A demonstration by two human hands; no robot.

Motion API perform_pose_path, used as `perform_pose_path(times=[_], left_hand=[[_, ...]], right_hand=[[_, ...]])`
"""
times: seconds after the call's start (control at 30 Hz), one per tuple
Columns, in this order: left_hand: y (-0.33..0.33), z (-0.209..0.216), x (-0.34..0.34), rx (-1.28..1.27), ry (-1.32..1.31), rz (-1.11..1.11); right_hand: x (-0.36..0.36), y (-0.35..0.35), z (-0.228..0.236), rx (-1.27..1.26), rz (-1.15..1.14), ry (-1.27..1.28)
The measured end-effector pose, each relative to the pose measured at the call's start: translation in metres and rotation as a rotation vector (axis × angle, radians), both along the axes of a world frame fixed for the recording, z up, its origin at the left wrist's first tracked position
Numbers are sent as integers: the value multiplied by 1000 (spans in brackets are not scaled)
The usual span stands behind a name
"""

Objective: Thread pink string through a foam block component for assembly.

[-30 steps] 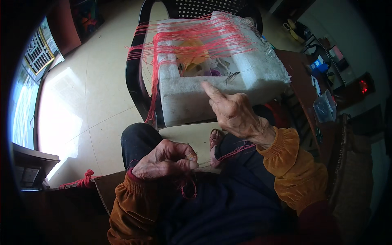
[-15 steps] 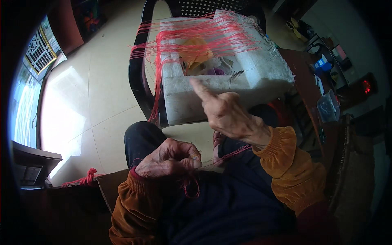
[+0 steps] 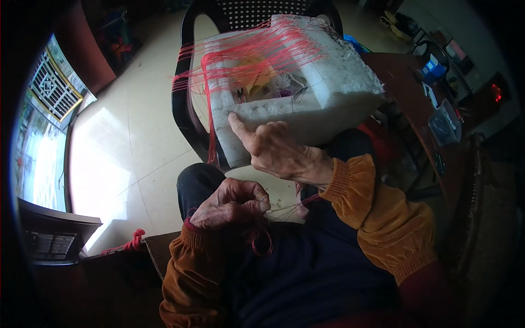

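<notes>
My left hand [image 3: 232, 203] is closed in a pinch above my lap, gripping pink thread [image 3: 260, 240]. A loop of it hangs below the fingers, and thin strands run off to the right. My right hand [image 3: 281, 150] reaches forward with its index finger stretched out and the other fingers curled. That fingertip is at the near left rim of a white foam box [image 3: 306, 123]; I see nothing held in this hand. Many pink threads [image 3: 251, 52] lie across the box top, and a bundle hangs down its left side. Thin dark pins or wires [image 3: 299, 94] stick up by the near inner edge.
Under the box is a black plastic chair [image 3: 180, 109]. Paper and scraps [image 3: 260, 82] lie inside the box. On the right, a brown table [image 3: 402, 87] carries a clear plastic container [image 3: 444, 124]. A knotted red cord [image 3: 135, 240] lies at the lower left.
My right hand has moved left and slightly down along the box's near rim, index finger still extended. My left hand keeps its pinch. The whole view has shifted a little.
</notes>
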State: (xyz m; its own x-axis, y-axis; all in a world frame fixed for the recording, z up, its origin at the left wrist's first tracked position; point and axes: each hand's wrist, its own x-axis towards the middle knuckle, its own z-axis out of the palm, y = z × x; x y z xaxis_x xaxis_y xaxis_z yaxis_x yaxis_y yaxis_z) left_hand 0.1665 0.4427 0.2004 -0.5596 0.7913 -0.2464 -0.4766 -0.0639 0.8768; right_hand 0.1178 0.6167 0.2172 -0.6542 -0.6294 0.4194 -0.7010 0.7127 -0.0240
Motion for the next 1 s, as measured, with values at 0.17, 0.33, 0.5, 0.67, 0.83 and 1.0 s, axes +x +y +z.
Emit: perform_pose_path(times=[0.17, 0.33, 0.5, 0.67, 0.83, 1.0], left_hand=[[4, 3, 7, -48, 3, 60], [11, -4, 8, -58, -6, 70], [26, -2, 6, -143, 1, 114], [24, -10, 7, -183, 18, 180], [22, -5, -1, -209, -23, 215], [26, -18, -4, -227, 34, 340]], right_hand=[[-1, 1, 3, -58, -17, 27], [3, 17, -5, -150, -119, -93], [0, 28, -12, -225, -103, -21], [11, 41, -21, -270, -116, 69], [2, 45, -21, -227, -189, 12], [2, 44, -18, -201, -187, 28]])
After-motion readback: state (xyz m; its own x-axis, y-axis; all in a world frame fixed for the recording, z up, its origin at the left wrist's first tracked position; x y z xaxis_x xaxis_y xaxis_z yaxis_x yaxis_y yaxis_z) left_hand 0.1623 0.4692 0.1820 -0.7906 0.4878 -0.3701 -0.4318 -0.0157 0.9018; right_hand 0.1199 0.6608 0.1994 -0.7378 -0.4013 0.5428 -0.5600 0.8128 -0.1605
